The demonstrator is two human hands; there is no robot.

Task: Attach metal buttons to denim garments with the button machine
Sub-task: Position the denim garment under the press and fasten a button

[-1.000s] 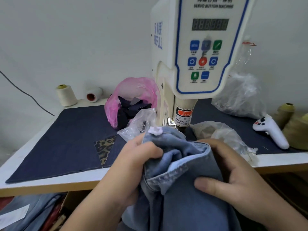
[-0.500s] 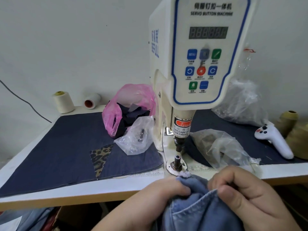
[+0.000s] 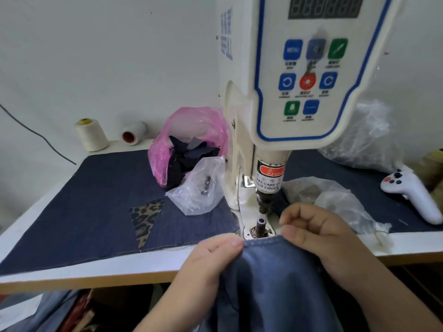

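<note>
The blue denim garment (image 3: 275, 279), its stitched hem stretched taut, hung over the bench's front edge just before the button machine (image 3: 282, 97). The left hand (image 3: 206, 262) and right hand (image 3: 321, 238) each pinched the hem.

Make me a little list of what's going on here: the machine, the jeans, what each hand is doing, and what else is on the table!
machine: white button machine, lower post bare
jeans: denim garment, stitched edge just short of the post
left hand: pinches the edge
right hand: pinches the edge
table extras: pink bag of dark scraps, clear bag, cream thread cone, white controller
</note>
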